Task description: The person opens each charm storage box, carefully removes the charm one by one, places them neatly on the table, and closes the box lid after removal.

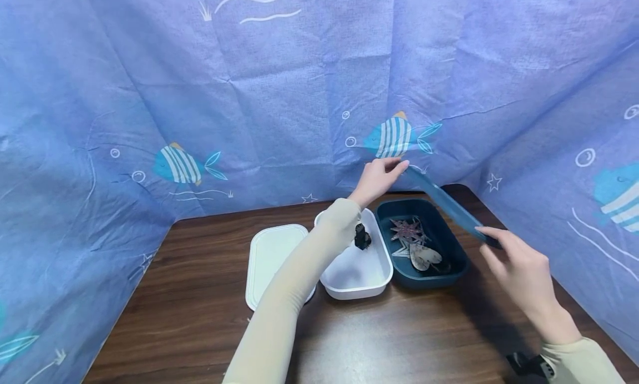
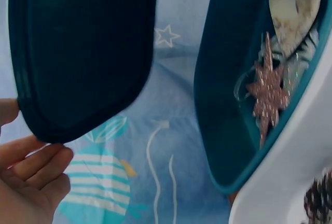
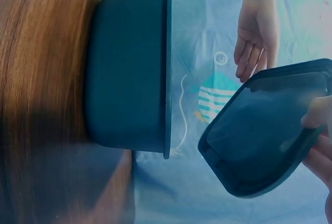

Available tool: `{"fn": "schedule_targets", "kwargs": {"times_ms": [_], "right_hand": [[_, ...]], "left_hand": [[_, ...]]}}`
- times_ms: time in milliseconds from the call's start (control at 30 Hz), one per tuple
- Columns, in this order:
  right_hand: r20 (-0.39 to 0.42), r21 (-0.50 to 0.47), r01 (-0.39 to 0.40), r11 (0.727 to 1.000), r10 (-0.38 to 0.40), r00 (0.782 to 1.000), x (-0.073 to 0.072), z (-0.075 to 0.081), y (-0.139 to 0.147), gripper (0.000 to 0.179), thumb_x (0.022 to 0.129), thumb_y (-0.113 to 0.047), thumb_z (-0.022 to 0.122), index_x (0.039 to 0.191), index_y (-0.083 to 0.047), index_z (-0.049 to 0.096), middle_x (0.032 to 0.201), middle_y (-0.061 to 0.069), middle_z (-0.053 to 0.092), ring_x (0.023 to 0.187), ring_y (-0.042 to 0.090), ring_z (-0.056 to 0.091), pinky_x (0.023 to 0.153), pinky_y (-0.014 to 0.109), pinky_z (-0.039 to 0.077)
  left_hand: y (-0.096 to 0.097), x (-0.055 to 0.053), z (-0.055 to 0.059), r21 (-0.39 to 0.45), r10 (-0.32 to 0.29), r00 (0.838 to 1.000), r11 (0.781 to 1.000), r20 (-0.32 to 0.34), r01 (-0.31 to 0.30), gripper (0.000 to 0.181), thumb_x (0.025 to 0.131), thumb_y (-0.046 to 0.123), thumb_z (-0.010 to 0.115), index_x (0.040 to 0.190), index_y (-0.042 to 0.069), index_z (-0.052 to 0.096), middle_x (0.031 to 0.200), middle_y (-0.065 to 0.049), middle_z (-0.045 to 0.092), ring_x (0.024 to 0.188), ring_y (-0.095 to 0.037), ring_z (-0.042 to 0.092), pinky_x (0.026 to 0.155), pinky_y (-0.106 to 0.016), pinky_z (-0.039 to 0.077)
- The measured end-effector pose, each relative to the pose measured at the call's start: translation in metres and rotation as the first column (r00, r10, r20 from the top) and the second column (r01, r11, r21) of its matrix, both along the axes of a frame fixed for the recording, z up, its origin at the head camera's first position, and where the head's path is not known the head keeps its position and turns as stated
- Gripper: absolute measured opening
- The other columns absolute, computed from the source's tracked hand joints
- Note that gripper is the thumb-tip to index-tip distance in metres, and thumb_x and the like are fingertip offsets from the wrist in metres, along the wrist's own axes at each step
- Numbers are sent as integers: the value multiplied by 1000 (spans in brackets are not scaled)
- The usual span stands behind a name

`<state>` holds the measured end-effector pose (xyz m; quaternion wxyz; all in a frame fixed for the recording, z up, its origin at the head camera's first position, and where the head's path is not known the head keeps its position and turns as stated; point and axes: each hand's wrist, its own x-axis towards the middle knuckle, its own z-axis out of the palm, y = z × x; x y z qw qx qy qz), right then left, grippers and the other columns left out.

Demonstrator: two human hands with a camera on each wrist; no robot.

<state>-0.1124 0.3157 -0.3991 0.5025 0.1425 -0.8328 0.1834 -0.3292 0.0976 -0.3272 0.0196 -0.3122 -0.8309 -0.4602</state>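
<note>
A dark teal lid [image 1: 446, 203] is held tilted above a matching teal box [image 1: 424, 282]. My left hand [image 1: 376, 180] pinches the lid's far end between thumb and fingers. At the near end, my right hand [image 1: 521, 273] grips the rim, thumb on one face and fingers on the other in the right wrist view. Inside the box lie a glittery pink star ornament [image 2: 270, 94], a pale heart ornament [image 2: 294, 14] and some clear or whitish pieces, partly covered by the others.
A white box [image 1: 356, 293] stands left of the teal one, partly behind my left forearm. A brown pinecone [image 2: 319, 198] shows in it. Farther left, a white lid [image 1: 274, 251] lies on the wooden table [image 1: 199, 295]. Blue fish-print cloth [image 1: 279, 123] hangs behind and at the sides.
</note>
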Motion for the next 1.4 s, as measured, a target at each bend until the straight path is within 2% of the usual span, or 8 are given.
{"fn": "schedule_targets", "kwargs": {"times_ms": [233,333,433,633,733,900,1167,1400], "right_hand": [[13,-168,25,986,-24,1000,2,0,9,24,84,-3,69,105,8,71,87,26,71,92,-27,46,75,-1,34],[53,-283,35,959,-21,998,7,1,9,24,81,5,76,104,10,71,92,-4,76,91,-28,51,76,-3,38],[104,-440,75,895,-32,994,14,3,10,24,82,6,78,105,10,71,93,-33,66,87,-23,58,75,-1,43],[202,-756,125,642,48,978,21,7,17,23,83,7,77,104,-2,73,83,-22,70,78,-9,67,70,4,48],[131,-888,56,457,134,982,20,7,22,24,82,12,75,98,-5,73,76,-11,71,69,-3,67,65,6,50],[-138,-981,-166,102,236,962,17,6,27,28,80,21,70,103,6,72,80,6,74,68,9,70,61,17,56],[-382,-920,-331,-211,294,876,7,2,45,26,82,29,61,103,14,68,81,17,72,62,20,70,54,30,59],[-464,-869,-343,-358,342,817,1,-9,62,24,86,29,53,95,15,70,80,17,71,70,24,74,58,35,60]], "left_hand": [[25,10,-4,68,-24,999,997,45,21,58,104,52,47,154,23,43,147,2,55,131,-13,54,100,-29,49],[31,14,-8,73,-46,997,996,57,42,55,106,47,45,156,24,39,152,1,49,133,-16,52,100,-29,48],[37,15,-12,61,-67,995,996,72,63,53,108,41,45,157,23,37,154,2,46,137,-15,49,103,-26,46],[46,17,-24,9,-75,989,997,130,74,53,108,37,47,158,27,35,156,4,44,139,-15,46,107,-28,43],[49,20,-32,3,-80,984,997,161,80,54,107,37,49,158,27,34,156,3,43,139,-13,46,107,-29,44],[55,26,-42,-21,-84,982,996,171,88,54,107,34,50,158,22,35,155,2,45,137,-14,48,104,-28,46],[65,40,-49,-120,-126,982,982,142,143,56,107,35,51,157,18,36,155,4,45,135,-9,48,105,-20,42],[81,63,-56,-351,-252,968,904,20,243,56,108,36,47,157,13,35,159,4,37,143,-3,33,111,-11,25]]}}
